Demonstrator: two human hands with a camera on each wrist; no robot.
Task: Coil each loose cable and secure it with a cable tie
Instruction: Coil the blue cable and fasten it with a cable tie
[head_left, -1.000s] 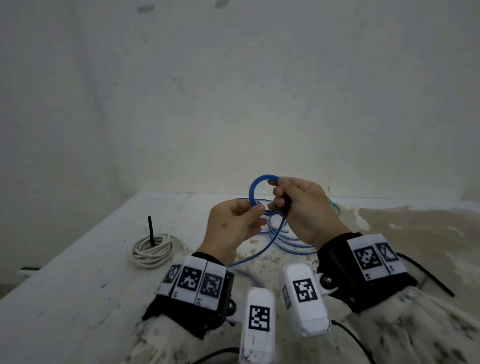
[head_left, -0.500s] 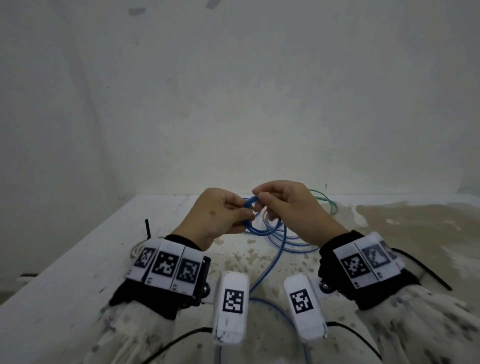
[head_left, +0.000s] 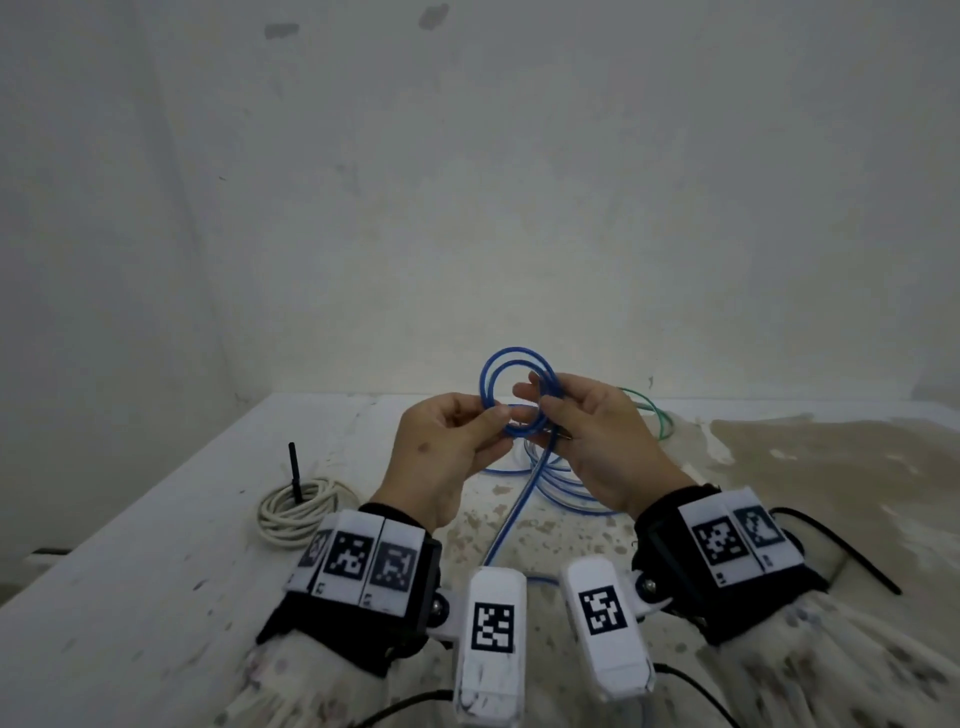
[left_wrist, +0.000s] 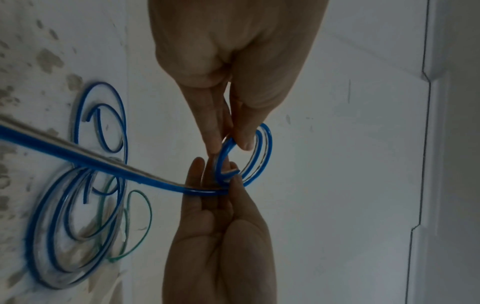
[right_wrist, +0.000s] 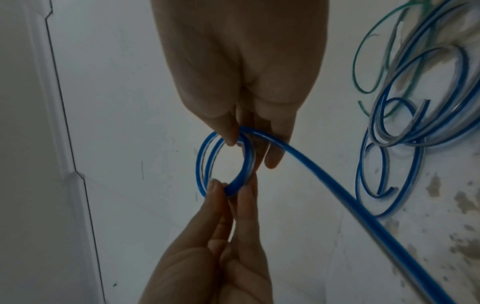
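Observation:
A blue cable (head_left: 514, 353) is wound into a small coil of two loops, held up above the table between both hands. My left hand (head_left: 501, 415) pinches the coil's near-left side (left_wrist: 267, 148) between thumb and fingers (left_wrist: 228, 148). My right hand (head_left: 540, 400) pinches the coil's right side (right_wrist: 248, 160), where the free length (right_wrist: 337, 185) leaves the coil. That free length (head_left: 511, 514) runs down toward me between my wrists. More loose blue loops (head_left: 566, 483) lie on the table under the hands.
A green cable (head_left: 660, 415) lies behind the blue loops. A coiled white cable (head_left: 296, 509) with an upright black tie (head_left: 293, 467) sits at the left. A black cable tie (head_left: 831, 545) lies by my right wrist. The white table (head_left: 130, 597) meets a wall behind.
One loop was held up a second ago. The hands then dropped close together and have risen again, and the coil now shows two loops.

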